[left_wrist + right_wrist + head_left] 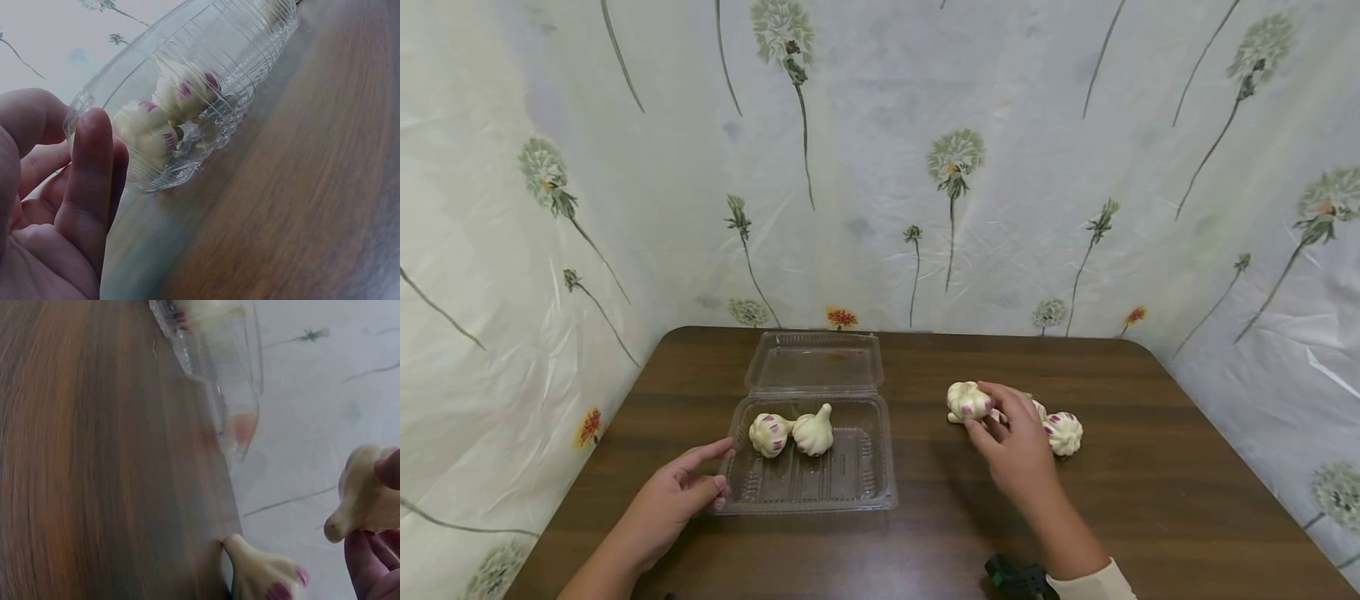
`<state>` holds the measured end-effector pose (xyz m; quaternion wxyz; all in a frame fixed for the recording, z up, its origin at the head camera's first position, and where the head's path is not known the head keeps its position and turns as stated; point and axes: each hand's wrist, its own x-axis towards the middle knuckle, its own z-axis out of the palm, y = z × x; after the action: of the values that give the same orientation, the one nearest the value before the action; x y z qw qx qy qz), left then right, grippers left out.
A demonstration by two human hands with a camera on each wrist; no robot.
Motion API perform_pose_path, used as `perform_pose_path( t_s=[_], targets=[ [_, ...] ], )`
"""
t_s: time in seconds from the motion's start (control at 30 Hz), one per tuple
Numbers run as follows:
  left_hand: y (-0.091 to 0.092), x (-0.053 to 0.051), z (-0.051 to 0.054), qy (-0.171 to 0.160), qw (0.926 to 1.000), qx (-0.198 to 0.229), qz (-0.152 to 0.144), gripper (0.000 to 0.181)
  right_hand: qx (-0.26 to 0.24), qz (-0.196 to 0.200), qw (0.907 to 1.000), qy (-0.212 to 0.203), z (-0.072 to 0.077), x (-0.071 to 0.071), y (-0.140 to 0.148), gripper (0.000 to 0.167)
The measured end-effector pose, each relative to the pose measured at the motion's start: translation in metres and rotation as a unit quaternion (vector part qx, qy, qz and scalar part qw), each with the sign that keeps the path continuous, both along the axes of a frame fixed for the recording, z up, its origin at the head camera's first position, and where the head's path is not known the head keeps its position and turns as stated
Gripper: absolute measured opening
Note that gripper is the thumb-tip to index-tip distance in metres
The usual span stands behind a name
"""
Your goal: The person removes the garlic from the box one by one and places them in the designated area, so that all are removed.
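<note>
A clear plastic container (880, 492) stands with its lid folded back; two garlic bulbs (768, 435) (187, 94) lie in its left part. The left hand (662, 508) (62, 200) pinches the container's left rim between thumb and fingers. Held between the right hand's (1022, 454) (378, 550) thumb and fingers is a garlic bulb (967, 400) (369, 494), raised over the table right of the container. Beneath and beside that hand lie more bulbs, one of them (1063, 433) to its right, another (262, 575) low in the right wrist view; some are partly hidden by the hand.
The brown wooden table (1150, 508) reaches back to a pale curtain (865, 167) with dandelion prints. A dark object (1018, 577) with a green patch is near the right wrist, at the front edge of the head view. The open lid (816, 362) lies behind the container.
</note>
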<state>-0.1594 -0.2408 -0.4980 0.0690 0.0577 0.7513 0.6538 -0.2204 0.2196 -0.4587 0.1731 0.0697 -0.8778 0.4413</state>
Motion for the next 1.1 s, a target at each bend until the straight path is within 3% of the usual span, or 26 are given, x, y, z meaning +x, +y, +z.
perform_pose_path(
  t_s=[0.37,1.1],
  targets=[
    [0.001,0.0,0.002,-0.002,1.0,-0.006,0.008,0.056,-0.033,-0.014,0.9992,-0.017,0.005,0.007,0.021,0.05],
    [0.001,0.0,0.0,-0.003,1.0,-0.002,0.003,0.056,-0.04,-0.073,0.9965,-0.008,0.01,0.015,0.063,0.055]
  ],
)
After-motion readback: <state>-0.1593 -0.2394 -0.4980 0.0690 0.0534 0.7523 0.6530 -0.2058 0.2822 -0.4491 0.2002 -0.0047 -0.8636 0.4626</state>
